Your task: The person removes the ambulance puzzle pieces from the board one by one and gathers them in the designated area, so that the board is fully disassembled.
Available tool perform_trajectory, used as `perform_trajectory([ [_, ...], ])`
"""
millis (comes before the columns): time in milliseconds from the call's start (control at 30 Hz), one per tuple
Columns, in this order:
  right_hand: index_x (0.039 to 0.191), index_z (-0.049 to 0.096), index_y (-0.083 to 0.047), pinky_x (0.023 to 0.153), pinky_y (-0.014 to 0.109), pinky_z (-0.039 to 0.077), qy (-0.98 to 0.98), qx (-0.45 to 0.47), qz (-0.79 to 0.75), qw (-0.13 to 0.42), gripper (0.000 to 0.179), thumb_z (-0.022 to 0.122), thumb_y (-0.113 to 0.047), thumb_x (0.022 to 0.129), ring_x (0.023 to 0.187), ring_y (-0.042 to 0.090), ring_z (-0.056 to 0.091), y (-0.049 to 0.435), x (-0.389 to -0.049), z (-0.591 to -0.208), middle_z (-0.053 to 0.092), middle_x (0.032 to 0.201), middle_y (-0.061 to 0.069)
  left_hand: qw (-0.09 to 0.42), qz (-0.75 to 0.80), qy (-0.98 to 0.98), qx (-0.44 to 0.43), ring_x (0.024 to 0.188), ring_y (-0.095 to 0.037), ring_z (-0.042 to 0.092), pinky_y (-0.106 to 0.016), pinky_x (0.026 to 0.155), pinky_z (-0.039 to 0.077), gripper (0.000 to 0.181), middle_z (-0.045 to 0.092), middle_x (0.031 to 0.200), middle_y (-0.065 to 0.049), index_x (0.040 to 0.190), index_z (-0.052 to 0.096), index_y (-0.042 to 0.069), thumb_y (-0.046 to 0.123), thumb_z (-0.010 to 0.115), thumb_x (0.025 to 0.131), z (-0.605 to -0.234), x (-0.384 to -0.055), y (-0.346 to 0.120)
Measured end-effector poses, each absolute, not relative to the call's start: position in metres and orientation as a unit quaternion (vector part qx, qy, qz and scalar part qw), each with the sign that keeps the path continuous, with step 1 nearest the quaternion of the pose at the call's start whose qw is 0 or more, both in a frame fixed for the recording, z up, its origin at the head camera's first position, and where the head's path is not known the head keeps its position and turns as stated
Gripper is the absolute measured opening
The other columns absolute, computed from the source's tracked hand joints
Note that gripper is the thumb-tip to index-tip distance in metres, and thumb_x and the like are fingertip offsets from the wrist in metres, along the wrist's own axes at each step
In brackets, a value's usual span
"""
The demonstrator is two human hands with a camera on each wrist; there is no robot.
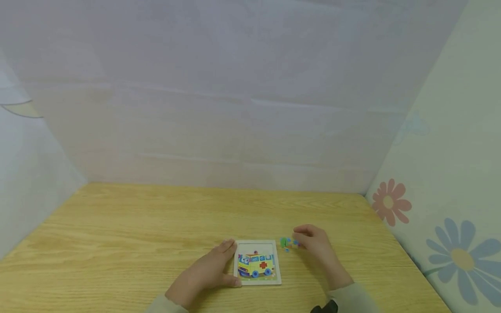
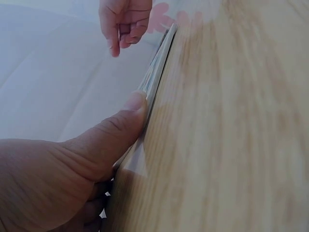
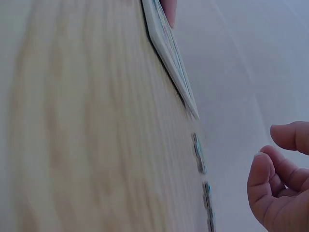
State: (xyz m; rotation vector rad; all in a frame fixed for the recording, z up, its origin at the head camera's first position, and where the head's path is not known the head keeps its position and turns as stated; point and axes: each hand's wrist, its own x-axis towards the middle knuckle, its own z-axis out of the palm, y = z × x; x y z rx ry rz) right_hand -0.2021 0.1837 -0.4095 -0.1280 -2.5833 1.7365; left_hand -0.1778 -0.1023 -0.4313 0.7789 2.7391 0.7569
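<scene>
A square jigsaw puzzle board with a pale raised border lies flat on the table. Its lower part shows a yellow ambulance picture; the upper part is bare. My left hand holds the board's left side, thumb at the near-left corner and fingers by the far-left one. In the left wrist view the thumb lies along the border. To the right of the board, my right hand hovers beside small loose puzzle pieces. In the right wrist view its fingers are bent, thumb apart, with nothing between them.
The wood-grain table reaches back to a pale cloth wall. On the right stands a side panel printed with flowers. A black object sits at the right sleeve's cuff.
</scene>
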Motion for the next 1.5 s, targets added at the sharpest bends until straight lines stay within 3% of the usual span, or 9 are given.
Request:
perform_trajectory([
  [367,0.109,0.062,0.004,0.076,0.027,0.051,-0.837,0.052,0.545,-0.022,0.026,0.063,-0.009,0.086,0.089,0.016,0.059,0.152,-0.196,-0.41,0.065,0.1,0.013,0.102,0.264,0.923,0.262,0.137,-0.039,0.023,-0.053,0.11,0.024,0.097,0.027,0.148,-0.021,0.139,0.034,-0.006,0.048,0.074,0.069,-0.431,-0.179,-0.102],
  [800,0.112,0.062,0.002,0.08,0.03,0.054,-0.827,0.133,0.538,-0.089,0.03,0.065,-0.01,0.085,0.092,0.018,0.061,0.123,-0.199,-0.42,0.065,0.103,0.014,0.102,0.267,0.922,0.26,0.137,-0.039,0.023,-0.053,0.11,0.025,0.097,0.027,0.149,-0.021,0.14,0.035,-0.004,0.05,0.074,0.069,-0.433,-0.18,-0.103],
  [1500,0.104,0.068,-0.007,0.083,0.038,0.052,-0.882,0.193,0.423,-0.077,0.026,0.069,-0.008,0.078,0.093,0.02,0.06,0.09,-0.192,-0.43,0.066,0.101,0.003,0.092,0.259,0.921,0.276,0.136,-0.04,0.024,-0.054,0.109,0.025,0.096,0.027,0.148,-0.022,0.139,0.034,-0.006,0.05,0.072,0.071,-0.43,-0.18,-0.105],
])
